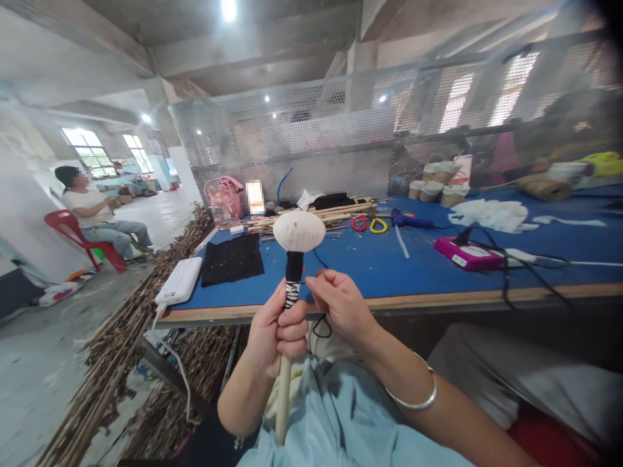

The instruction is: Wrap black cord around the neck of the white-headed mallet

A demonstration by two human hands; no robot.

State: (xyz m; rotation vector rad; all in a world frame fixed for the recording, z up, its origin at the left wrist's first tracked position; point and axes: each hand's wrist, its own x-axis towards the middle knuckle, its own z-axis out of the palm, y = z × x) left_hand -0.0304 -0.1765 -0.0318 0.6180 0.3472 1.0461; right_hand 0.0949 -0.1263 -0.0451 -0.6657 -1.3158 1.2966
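Observation:
A wooden stick with a round, white, cloth-covered head (298, 231), like a padded mallet, stands nearly upright before me. Below its head the neck has a black band (294, 264), then black cord wound in crossing turns (292, 293) over a pale layer. My left hand (277, 327) is closed around the stick just under the winding, and the bare wooden handle (283, 399) sticks out beneath it. My right hand (343, 303), to the right of the neck, pinches the black cord between thumb and fingers. A loop of cord (322, 326) hangs between my hands.
The blue-topped table (341, 272) holds a black cloth (232, 259), a white power bank (179, 281), thin sticks, scissors (378, 225), a blue glue gun (413, 221) and a purple power strip (467, 253). Dried stalks (121, 324) lie at left. A person (92, 207) sits beyond.

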